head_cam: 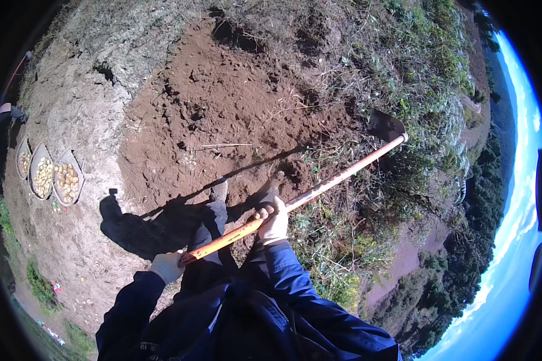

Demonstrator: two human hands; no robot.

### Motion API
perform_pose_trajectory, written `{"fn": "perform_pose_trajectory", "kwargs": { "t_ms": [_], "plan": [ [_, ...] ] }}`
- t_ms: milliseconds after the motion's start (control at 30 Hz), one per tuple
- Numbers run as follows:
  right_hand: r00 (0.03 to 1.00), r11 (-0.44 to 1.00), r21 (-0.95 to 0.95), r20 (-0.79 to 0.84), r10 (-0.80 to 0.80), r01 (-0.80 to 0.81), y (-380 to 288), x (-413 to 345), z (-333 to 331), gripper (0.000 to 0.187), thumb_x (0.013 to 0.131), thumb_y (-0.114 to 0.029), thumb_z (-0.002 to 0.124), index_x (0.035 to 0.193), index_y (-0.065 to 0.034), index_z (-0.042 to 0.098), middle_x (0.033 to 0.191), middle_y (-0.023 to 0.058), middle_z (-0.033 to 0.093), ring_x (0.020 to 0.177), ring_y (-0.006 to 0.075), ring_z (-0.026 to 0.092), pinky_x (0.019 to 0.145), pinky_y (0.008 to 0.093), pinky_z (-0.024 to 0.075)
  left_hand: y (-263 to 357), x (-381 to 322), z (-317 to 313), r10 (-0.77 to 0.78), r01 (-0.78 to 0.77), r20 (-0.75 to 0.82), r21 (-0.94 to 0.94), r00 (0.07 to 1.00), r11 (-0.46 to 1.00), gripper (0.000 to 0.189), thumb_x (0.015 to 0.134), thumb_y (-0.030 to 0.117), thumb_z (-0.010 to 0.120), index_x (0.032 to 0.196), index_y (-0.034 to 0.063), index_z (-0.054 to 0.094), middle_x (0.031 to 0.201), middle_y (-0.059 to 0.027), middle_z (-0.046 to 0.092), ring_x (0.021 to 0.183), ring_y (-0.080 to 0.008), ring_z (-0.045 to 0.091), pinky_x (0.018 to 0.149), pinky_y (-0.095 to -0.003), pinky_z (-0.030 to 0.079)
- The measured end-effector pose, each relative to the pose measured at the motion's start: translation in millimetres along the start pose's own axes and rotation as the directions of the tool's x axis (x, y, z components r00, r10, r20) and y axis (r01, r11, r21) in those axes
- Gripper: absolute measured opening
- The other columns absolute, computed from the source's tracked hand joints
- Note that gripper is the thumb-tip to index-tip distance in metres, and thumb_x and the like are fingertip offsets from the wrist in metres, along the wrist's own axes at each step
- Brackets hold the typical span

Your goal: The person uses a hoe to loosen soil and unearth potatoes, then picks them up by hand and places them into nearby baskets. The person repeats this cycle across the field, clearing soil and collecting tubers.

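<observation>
My left hand (168,267), in a pale work glove, is closed around the butt end of a hoe's orange-painted handle (325,184). Farther up the same handle, my right hand (274,222) grips it; its glove has brown fingertips. The handle slants up to the right across the view. At its far end the dark metal hoe blade (385,125) appears over weeds at the right edge of the dug soil. The hoe's shadow lies on the ground apart from the handle. Freshly turned brown soil (235,99) spreads before my feet.
Three baskets (79,169) of what look like potatoes (67,178) stand on pale dry ground at the left. Another person's arm (16,112) shows at the left rim. Weeds (415,76) line the right side, beside lower ground. A dry stalk (226,145) lies on the soil.
</observation>
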State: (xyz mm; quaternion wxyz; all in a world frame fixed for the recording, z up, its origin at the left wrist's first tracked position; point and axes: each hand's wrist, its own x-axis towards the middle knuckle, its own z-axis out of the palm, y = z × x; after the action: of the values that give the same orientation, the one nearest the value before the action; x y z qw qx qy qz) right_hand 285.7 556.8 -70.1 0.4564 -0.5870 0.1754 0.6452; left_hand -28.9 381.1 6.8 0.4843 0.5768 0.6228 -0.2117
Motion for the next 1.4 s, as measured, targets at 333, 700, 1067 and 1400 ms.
{"fn": "perform_pose_trajectory", "kwargs": {
  "t_ms": [333, 700, 1067, 1400],
  "plan": [
    [0.918, 0.895, -0.210, 0.034, -0.396, 0.394, -202, 101, 26, 0.021, 0.097, -0.026, 0.068, 0.086, -0.0181, 0.053, 0.065, -0.0059, 0.047, 0.049, 0.0114, 0.046, 0.047, 0.0320, 0.0424, 178, 108, -33, 0.190, -0.187, -0.004, -0.218, 0.982, 0.958, 0.037, 0.094, 0.035, 0.062, 0.120, 0.0089, 0.057, 0.090, -0.0240, 0.073, 0.084, -0.0456, 0.072, 0.075, -0.0562, 0.056],
    [0.995, 0.998, -0.064, -0.096, -0.004, -0.002, 66, 36, -51, 0.016, 0.097, -0.030, 0.066, 0.091, -0.0197, 0.055, 0.066, -0.0052, 0.046, 0.052, 0.0120, 0.047, 0.049, 0.0324, 0.0436, -14, -34, -3, -0.021, 0.043, 0.339, -0.058, 0.941, 0.997, 0.033, 0.091, 0.034, 0.060, 0.110, 0.0071, 0.062, 0.089, -0.0201, 0.073, 0.086, -0.0416, 0.072, 0.080, -0.0517, 0.057],
    [0.886, 0.877, -0.124, 0.033, -0.463, 0.464, -123, 7, 16, 0.027, 0.095, -0.029, 0.070, 0.082, -0.0163, 0.050, 0.065, -0.0034, 0.043, 0.050, 0.0135, 0.045, 0.045, 0.0314, 0.0418, 79, 97, -27, 0.263, -0.259, 0.009, -0.143, 0.965, 0.955, 0.042, 0.093, 0.043, 0.066, 0.112, 0.0055, 0.060, 0.084, -0.0269, 0.071, 0.080, -0.0481, 0.070, 0.072, -0.0552, 0.056],
    [0.981, 0.984, -0.177, -0.191, -0.033, -0.002, 66, 93, -16, 0.018, 0.094, -0.026, 0.069, 0.093, -0.0123, 0.058, 0.063, 0.0008, 0.049, 0.046, 0.0178, 0.049, 0.043, 0.0353, 0.0451, 12, 7, -11, -0.020, 0.068, 0.260, -0.178, 0.965, 0.982, 0.038, 0.085, 0.037, 0.072, 0.106, 0.0061, 0.064, 0.103, -0.0229, 0.071, 0.100, -0.0439, 0.069, 0.085, -0.0492, 0.055]
  ]
}}
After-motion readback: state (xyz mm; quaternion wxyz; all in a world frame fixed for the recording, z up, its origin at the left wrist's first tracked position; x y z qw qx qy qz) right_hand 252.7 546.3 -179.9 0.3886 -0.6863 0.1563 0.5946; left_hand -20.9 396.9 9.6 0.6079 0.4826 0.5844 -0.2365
